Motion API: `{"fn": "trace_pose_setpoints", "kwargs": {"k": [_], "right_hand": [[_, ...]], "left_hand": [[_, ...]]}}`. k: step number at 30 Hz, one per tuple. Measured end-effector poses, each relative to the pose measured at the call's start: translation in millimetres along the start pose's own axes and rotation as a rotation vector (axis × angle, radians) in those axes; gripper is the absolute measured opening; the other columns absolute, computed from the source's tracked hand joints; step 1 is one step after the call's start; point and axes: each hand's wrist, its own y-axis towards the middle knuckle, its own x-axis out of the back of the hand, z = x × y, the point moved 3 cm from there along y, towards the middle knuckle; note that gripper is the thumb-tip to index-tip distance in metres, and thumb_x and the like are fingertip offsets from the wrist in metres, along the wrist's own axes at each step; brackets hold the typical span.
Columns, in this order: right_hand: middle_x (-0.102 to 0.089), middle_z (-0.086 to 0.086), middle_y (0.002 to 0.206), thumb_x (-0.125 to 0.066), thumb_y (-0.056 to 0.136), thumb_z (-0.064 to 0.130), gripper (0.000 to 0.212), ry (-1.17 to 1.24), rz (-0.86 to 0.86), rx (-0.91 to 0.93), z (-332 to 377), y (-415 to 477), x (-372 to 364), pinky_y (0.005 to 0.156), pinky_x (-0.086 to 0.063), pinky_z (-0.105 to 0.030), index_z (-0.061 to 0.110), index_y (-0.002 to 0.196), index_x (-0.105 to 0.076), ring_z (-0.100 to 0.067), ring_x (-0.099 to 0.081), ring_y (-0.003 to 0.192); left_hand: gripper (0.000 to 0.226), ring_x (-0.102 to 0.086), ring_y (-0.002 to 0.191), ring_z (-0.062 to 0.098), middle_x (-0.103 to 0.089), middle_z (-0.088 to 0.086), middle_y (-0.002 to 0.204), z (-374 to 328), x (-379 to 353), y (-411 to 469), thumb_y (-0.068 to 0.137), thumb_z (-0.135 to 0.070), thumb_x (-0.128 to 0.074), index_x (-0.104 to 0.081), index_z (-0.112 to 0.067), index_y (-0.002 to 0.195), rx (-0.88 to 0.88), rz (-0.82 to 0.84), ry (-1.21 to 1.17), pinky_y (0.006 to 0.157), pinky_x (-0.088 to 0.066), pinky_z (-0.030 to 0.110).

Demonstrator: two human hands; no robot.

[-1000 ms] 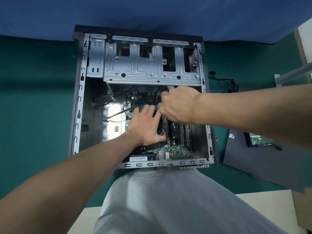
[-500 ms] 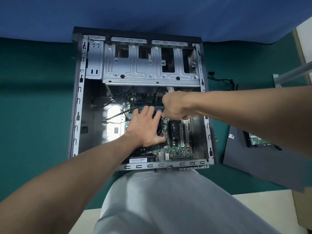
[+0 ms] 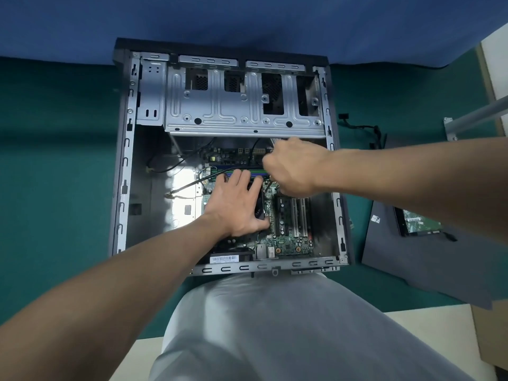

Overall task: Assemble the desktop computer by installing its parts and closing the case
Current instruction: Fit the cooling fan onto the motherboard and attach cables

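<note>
The case (image 3: 125, 188) lies on its side on the green mat (image 3: 55, 160), open side up, right in front of my knees. In its near half sits the motherboard (image 3: 291, 243), with white slots (image 3: 299, 215) along its right part and blue and green memory slots (image 3: 239, 169) farther back. My left hand (image 3: 236, 204) lies flat on the black fan (image 3: 259, 206) in the middle of the board, fingers straight and a little spread, thumb out to the right. My right hand (image 3: 294, 167) hovers just behind and to the right of it, fingers curled in tight. A thin dark stem (image 3: 270, 185) shows beneath them, pointing at the board, but I cannot tell whether they grip it. A black cable (image 3: 192, 184) runs from the board into the left bay. The far half holds the metal drive cage (image 3: 220, 111).

To the right of the case a dark side panel (image 3: 412, 265) lies flat on the mat with a green circuit board (image 3: 417, 220) on it. A loose cable (image 3: 365, 127) lies behind that.
</note>
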Motion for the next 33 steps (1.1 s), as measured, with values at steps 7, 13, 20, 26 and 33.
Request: {"fn": "trace_pose_setpoints", "kwargs": {"k": [7, 13, 20, 26, 33], "right_hand": [[-0.056, -0.01, 0.08, -0.047, 0.095, 0.006, 0.011, 0.388, 0.269, -0.277, 1, -2, 4, 0.044, -0.04, -0.022, 0.003, 0.093, -0.058, -0.018, -0.051, 0.059], [-0.039, -0.003, 0.071, -0.044, 0.097, 0.01, 0.018, -0.407, 0.115, 0.193, 15, -17, 6, 0.056, -0.036, -0.031, 0.01, 0.109, -0.057, -0.023, -0.046, 0.067], [-0.037, -0.005, 0.063, -0.043, 0.092, 0.007, 0.026, -0.248, -0.01, 0.274, 17, -11, 1, 0.049, -0.033, -0.03, 0.01, 0.066, -0.04, -0.025, -0.046, 0.063], [-0.041, -0.003, 0.067, -0.047, 0.094, 0.009, 0.032, 0.523, 0.123, -0.319, -9, 5, 6, 0.067, -0.038, -0.03, 0.014, 0.064, -0.037, -0.017, -0.039, 0.056], [-0.044, -0.003, 0.074, -0.047, 0.094, 0.006, 0.018, -0.284, 0.101, 0.17, 18, -11, 4, 0.05, -0.038, -0.03, 0.007, 0.109, -0.056, -0.023, -0.05, 0.066]], "left_hand": [[0.09, -0.039, 0.106, 0.027, -0.041, 0.011, 0.117, 0, 2, 1, 0.065, -0.082, -0.025, -0.03, -0.015, 0.125, -0.009, 0.022, 0.013, 0.085, -0.034, 0.048], [0.088, -0.039, 0.104, 0.026, -0.044, 0.01, 0.115, 0, 2, 0, 0.065, -0.081, -0.023, -0.041, -0.013, 0.119, -0.006, 0.029, 0.005, 0.084, -0.033, 0.048], [0.092, -0.04, 0.103, 0.027, -0.047, 0.011, 0.112, -1, 3, 0, 0.064, -0.081, -0.026, -0.049, -0.011, 0.12, 0.004, 0.032, -0.005, 0.084, -0.034, 0.048], [0.094, -0.039, 0.106, 0.027, -0.042, 0.012, 0.118, 0, 3, 0, 0.064, -0.083, -0.023, -0.029, -0.015, 0.127, 0.002, 0.03, 0.012, 0.086, -0.035, 0.048], [0.093, -0.039, 0.104, 0.026, -0.046, 0.01, 0.116, 0, 1, 0, 0.064, -0.082, -0.026, -0.042, -0.013, 0.124, 0.01, 0.036, 0.009, 0.085, -0.033, 0.047]]}}
